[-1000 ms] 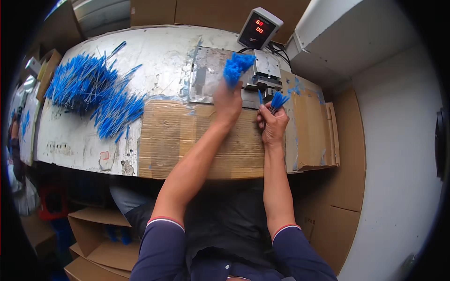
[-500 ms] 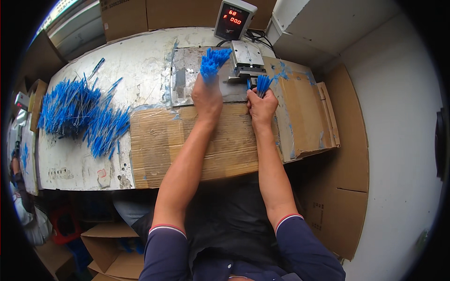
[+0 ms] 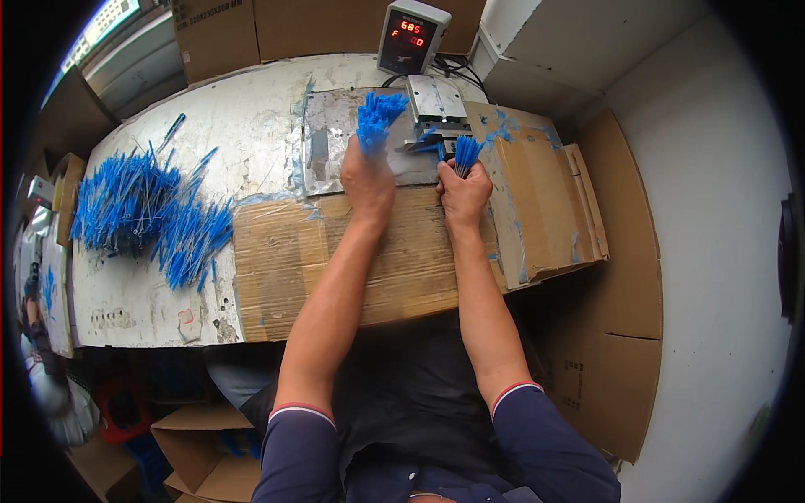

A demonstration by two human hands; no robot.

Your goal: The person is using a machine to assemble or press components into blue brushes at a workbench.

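My left hand (image 3: 369,186) is closed round a thick bundle of thin blue strips (image 3: 380,117), their tops fanned out above the fist. Slight blur covers its fingers. My right hand (image 3: 466,191) is closed on a smaller bunch of blue strips (image 3: 468,152), just below a small metal fixture (image 3: 438,102) with a dark front part. Between the hands, a few blue strips (image 3: 426,144) lie slantwise at the fixture's front, close to my right thumb. Whether the thumb touches them is too small to tell.
A loose heap of blue strips (image 3: 126,201) with pale stems spreads over the left of the white worktable (image 3: 251,126). Behind the fixture stands a counter with a red display (image 3: 411,38). Flattened cardboard (image 3: 277,260) covers the near edge; a cardboard box (image 3: 549,201) sits at right.
Blue strips now lie slantwise across the fixture's front, left of my right thumb. The red digits on the counter differ. Both hands keep their bundles and have barely moved.
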